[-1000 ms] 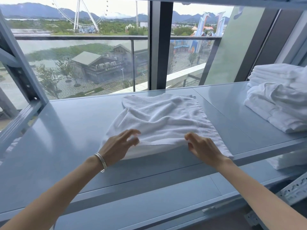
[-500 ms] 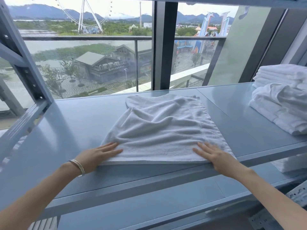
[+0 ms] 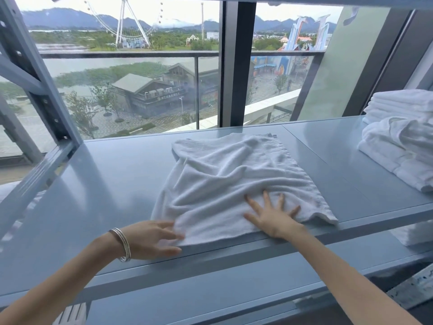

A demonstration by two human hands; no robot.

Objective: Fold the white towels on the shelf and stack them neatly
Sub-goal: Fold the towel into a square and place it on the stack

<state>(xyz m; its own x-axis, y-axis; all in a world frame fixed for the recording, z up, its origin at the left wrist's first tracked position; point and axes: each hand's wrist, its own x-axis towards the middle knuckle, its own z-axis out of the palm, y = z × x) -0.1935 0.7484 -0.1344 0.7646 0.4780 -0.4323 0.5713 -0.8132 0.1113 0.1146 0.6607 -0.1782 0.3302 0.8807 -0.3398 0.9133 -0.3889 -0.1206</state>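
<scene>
A white towel [image 3: 234, 179] lies folded and wrinkled on the blue-grey shelf [image 3: 105, 184], its near edge along the shelf's front lip. My right hand [image 3: 273, 214] lies flat on the towel's near right part with fingers spread. My left hand [image 3: 152, 238], a silver bangle on its wrist, is blurred at the towel's near left corner, fingers extended and touching the cloth edge. A stack of folded white towels [image 3: 403, 137] stands at the right end of the shelf, with one looser towel draped on its front.
A slanted metal shelf post [image 3: 35, 73] rises at the left. Behind the shelf is a window with a dark frame [image 3: 236, 64]. A lower shelf [image 3: 210, 299] runs below, with more white cloth [image 3: 412, 233] at its right.
My right hand has slid from the towel's near right corner leftwards and onto the cloth, fingers spread. My left hand has moved right along the near edge. Earlier both hands pinched the near edge, then flattened.
</scene>
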